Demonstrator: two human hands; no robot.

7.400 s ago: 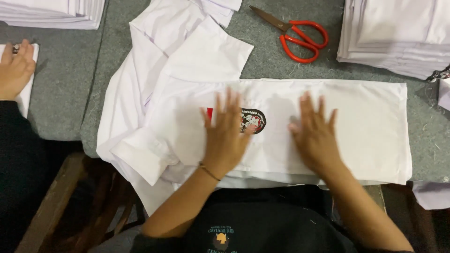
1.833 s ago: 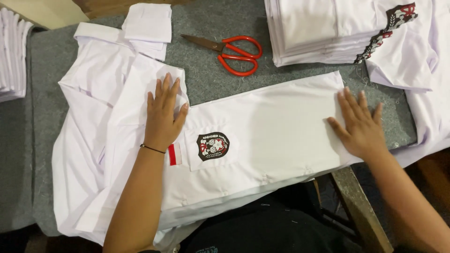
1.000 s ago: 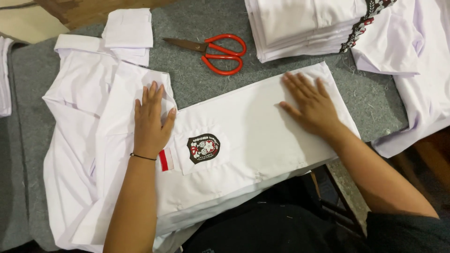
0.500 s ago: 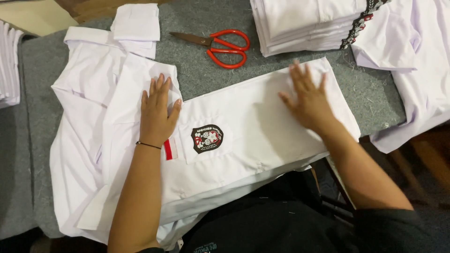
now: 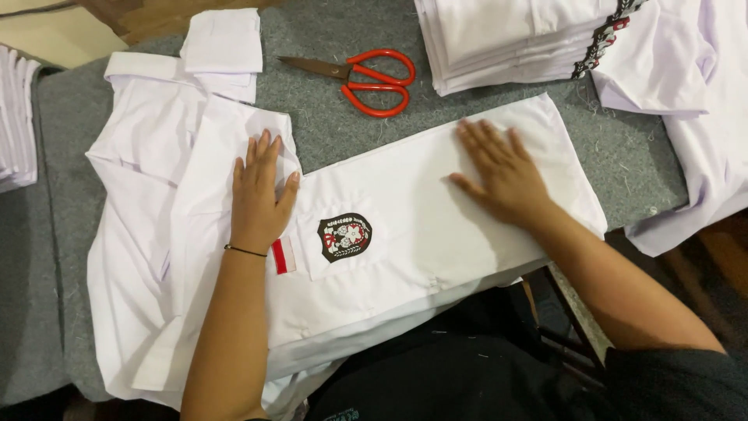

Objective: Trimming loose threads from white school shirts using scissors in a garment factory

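Two hands [image 5: 261,195] flat, white shirt [image 5: 436,203] overhanging table edge [image 5: 580,300]

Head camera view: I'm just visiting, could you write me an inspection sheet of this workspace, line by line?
Surface: grey felt-like table top, with loose thread bits at right.
Job's things: white shirt folded into a long band, lying flat; a badge and a small red and white flag patch on its front.
Clutter: red-handled scissors, shut, above the shirt; stack of folded white shirts at top right; unfolded white garment at right; another white stack at left edge.
Hands: left hand flat near the collar end; right hand flat on the other end.
Cables: nothing seen.
Surroundings: wooden floor at top; the person's dark clothing below.
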